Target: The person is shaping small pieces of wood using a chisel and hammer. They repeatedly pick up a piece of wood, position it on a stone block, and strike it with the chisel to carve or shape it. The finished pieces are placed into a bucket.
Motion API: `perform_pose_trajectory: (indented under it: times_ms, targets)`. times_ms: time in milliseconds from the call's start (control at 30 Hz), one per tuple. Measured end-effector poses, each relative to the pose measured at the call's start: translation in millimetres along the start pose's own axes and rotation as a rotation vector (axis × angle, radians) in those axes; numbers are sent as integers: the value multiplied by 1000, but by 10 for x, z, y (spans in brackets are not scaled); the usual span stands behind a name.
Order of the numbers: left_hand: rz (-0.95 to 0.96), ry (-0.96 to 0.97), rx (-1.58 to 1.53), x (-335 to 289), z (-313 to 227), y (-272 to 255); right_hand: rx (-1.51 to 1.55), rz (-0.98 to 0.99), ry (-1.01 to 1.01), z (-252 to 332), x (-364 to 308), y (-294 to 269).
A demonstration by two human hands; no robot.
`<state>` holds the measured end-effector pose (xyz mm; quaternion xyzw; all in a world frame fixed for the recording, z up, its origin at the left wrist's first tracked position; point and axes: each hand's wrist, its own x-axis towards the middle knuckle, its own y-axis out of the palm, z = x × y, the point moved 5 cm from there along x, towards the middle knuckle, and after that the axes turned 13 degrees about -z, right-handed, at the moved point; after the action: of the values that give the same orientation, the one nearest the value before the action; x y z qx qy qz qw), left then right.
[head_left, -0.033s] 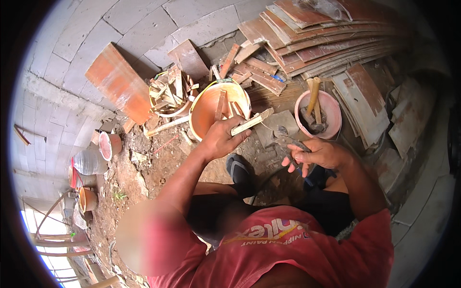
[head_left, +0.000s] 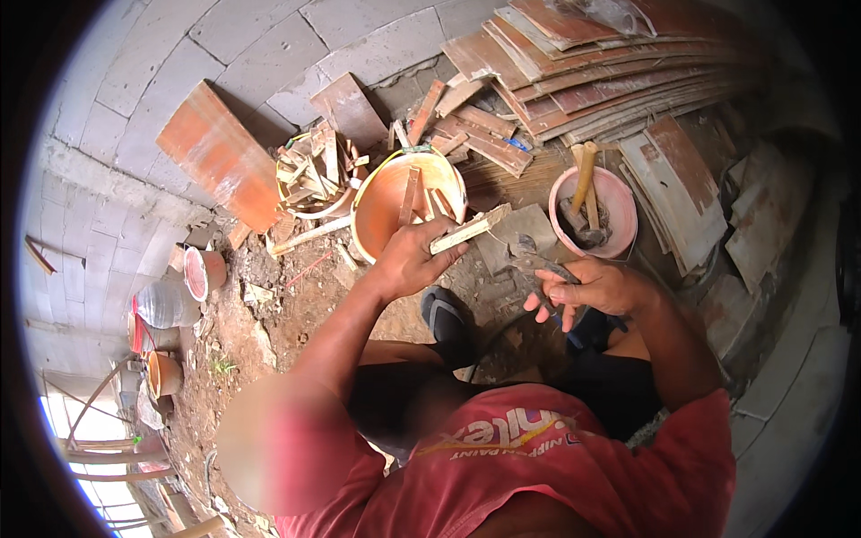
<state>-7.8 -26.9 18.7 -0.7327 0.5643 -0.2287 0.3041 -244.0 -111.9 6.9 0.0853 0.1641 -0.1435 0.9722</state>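
Note:
My left hand [head_left: 415, 258] is closed around a short, pale strip of wood [head_left: 471, 229]. The strip's rough end points right, toward the tool in my other hand. Fingers of my right hand [head_left: 596, 291] are wrapped about a pair of dark metal pincers [head_left: 549, 263], whose jaws sit a little apart from the wood. Part of the pincers' handles is hidden by the palm and fingers. Just beyond my left hand is an orange bucket [head_left: 372, 204] with several wood strips [head_left: 409, 195] in it.
Behind the orange bucket, another bucket [head_left: 336, 212] overflows with wood scraps [head_left: 314, 166]. A pink bucket [head_left: 630, 211] on the right holds wooden-handled hammers [head_left: 587, 184]. Stacked boards [head_left: 619, 85] lie at the back right; an orange-brown panel [head_left: 215, 152] leans on the block wall [head_left: 269, 45].

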Motion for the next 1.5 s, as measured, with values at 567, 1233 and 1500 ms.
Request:
perform_pose_trajectory:
  times_ms: [567, 1233, 1500]
  targets:
    - [-101, 175, 124, 61, 13, 64, -128, -142, -98, -115, 99, -45]
    - [-285, -4, -132, 48, -277, 314, 34, -417, -155, -46, 205, 96]
    - [-276, -122, -303, 24, -144, 626, 71, -334, -41, -181, 343, -93]
